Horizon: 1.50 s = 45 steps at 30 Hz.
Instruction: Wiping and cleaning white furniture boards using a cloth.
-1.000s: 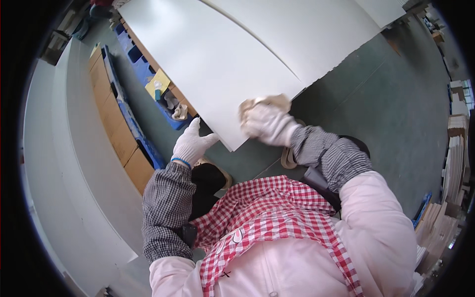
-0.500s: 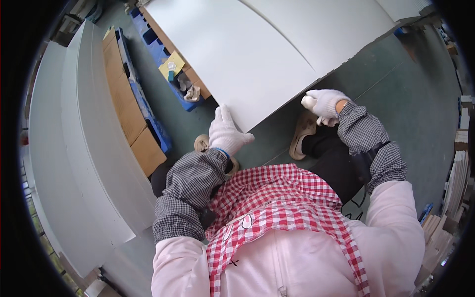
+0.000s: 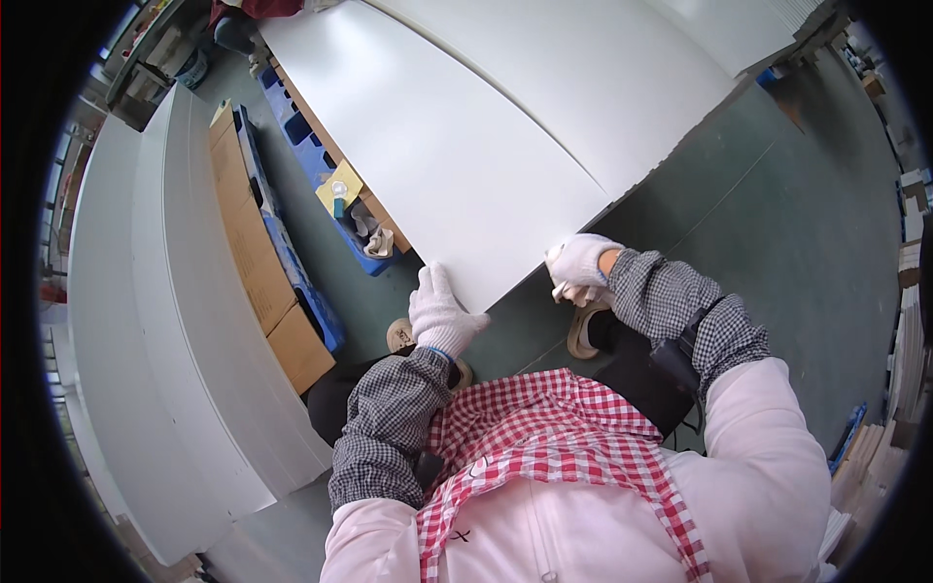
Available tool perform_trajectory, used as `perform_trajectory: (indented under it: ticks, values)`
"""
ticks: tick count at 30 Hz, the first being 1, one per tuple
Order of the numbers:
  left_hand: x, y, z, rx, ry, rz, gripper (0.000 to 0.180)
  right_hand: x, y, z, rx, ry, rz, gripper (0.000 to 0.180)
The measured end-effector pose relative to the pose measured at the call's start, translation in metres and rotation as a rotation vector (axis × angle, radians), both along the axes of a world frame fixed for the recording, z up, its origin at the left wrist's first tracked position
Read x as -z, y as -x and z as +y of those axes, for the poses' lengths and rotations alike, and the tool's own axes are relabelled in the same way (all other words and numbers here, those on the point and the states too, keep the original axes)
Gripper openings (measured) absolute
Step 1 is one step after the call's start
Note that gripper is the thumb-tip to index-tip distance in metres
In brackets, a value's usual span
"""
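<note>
A large smooth white board (image 3: 457,165) lies on the stack in front of me, with one corner pointing toward me. At the left side of that corner is my left hand (image 3: 443,316) in a white knit glove, its fingers stretched along the board's edge and its thumb apart. My right hand (image 3: 583,267), gloved too, is curled at the board's right edge. Its fingers are closed, and a small whitish bit pokes out below them that I cannot name. Whether the right hand touches the board is unclear.
Blue pallets (image 3: 374,257) carry the stack; a yellow card (image 3: 335,194) and crumpled cloths (image 3: 374,238) lie on one. Another stack of white boards (image 3: 185,340) with cardboard (image 3: 248,233) stands left. At the far end, a person in dark red (image 3: 267,8) is partly seen.
My right hand has come left and nearer, up to the board's right edge. The left hand stays by the corner. The view has shifted, and a person now shows at the far end.
</note>
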<state>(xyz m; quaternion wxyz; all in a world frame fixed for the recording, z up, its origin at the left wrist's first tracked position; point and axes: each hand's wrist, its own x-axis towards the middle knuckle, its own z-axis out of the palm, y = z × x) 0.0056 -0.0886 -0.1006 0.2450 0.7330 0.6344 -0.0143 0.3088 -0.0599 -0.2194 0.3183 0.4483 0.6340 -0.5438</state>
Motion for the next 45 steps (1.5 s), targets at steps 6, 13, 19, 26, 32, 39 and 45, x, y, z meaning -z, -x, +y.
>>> perform_trajectory:
  ticks: [6, 13, 19, 26, 32, 39, 45]
  values:
    - [0.01, 0.017, -0.009, -0.051, -0.026, 0.024, 0.111, -0.055, 0.055, -0.018, 0.608, 0.157, 0.01, 0.026]
    - [0.008, 0.003, -0.006, -0.042, 0.021, 0.001, 0.11, -0.184, 0.043, 0.03, 0.621, -0.348, -0.02, 0.027]
    - [0.017, 0.014, -0.007, -0.09, 0.022, -0.116, 0.11, -0.182, 0.011, 0.087, 0.59, -0.601, -0.023, 0.068]
    - [0.002, 0.013, -0.001, -0.18, 0.167, -0.148, 0.101, -0.12, 0.009, 0.133, 0.753, -0.762, -0.067, 0.078]
    - [0.005, 0.02, -0.004, -0.152, 0.138, -0.16, 0.102, -0.104, 0.032, 0.155, 1.284, -0.685, -0.088, 0.051]
    - [0.018, 0.034, -0.011, -0.382, 0.483, -0.612, 0.107, -0.102, 0.021, 0.171, 1.147, -0.698, -0.19, 0.046]
    - [0.057, 0.045, -0.009, -0.471, 0.494, -0.764, 0.071, -0.116, 0.025, 0.157, 1.249, -0.572, 0.003, 0.043]
